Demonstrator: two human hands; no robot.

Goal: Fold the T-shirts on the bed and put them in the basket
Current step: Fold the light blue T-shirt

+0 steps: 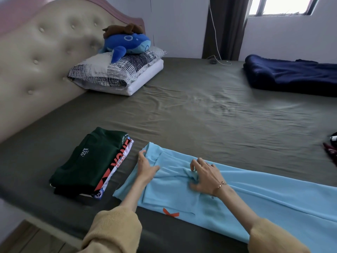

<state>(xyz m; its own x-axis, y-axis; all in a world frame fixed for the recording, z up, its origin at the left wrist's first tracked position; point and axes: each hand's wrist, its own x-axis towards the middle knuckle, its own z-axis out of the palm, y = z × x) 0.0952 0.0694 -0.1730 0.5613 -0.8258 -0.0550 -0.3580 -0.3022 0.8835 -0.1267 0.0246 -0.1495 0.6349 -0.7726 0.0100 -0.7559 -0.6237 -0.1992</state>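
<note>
- Head view: a light blue T-shirt (237, 203) lies stretched along the near edge of the bed (200, 114), running from about 6 o'clock out toward 4 o'clock, its sides already turned in.
- The left hand (145, 167) rests on the shirt's left end, fingers spread wide and flat on the cloth, gripping nothing.
- The right hand (204, 175) lies at the shirt's middle, just right of the left hand, fingers curled into a small bunch of blue fabric; a thin bracelet (221, 184) circles that wrist.
- Both forearms wear mustard sleeves (113, 230).
- At 8 o'clock, just beside the shirt's left end and apart from it, sits a stack of folded shirts (87, 165): a dark green one on top, a white one with orange lettering beneath.
- At 11 o'clock, against the padded headboard (40, 57), a patterned pillow (116, 70) carries a blue plush whale (127, 43).
- At 2 o'clock lies a folded navy blanket (291, 75); a white cable (220, 59) trails down nearby.
- At 3 o'clock, dark clothing (331, 152) shows at the frame edge, too cropped to identify.
- No basket can be seen.
</note>
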